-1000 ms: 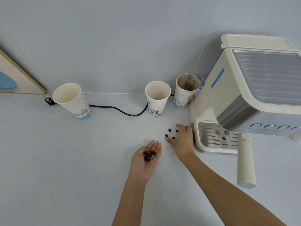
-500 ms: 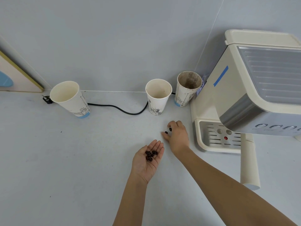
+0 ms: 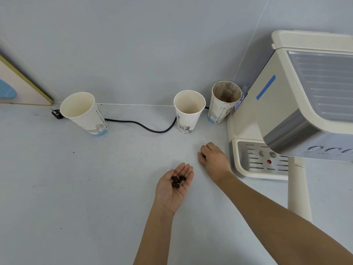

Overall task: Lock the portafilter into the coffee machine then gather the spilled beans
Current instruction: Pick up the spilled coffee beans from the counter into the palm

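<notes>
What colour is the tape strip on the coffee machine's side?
Blue: a slanted strip of tape on the cream coffee machine, head view.

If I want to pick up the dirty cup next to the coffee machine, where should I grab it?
Probably around the middle of the dirty cup, coming from the front. It stands upright and narrows toward the bottom, so fingers can wrap its wall. The coffee machine sits close on its right and the wall is behind it, so those sides look blocked. Squeeze gently; it looks like paper.

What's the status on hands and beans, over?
Left hand open, palm up, cupping beans. Right hand curled on counter beside machine; contents hidden. No loose beans visible. Nothing blocking.
</notes>
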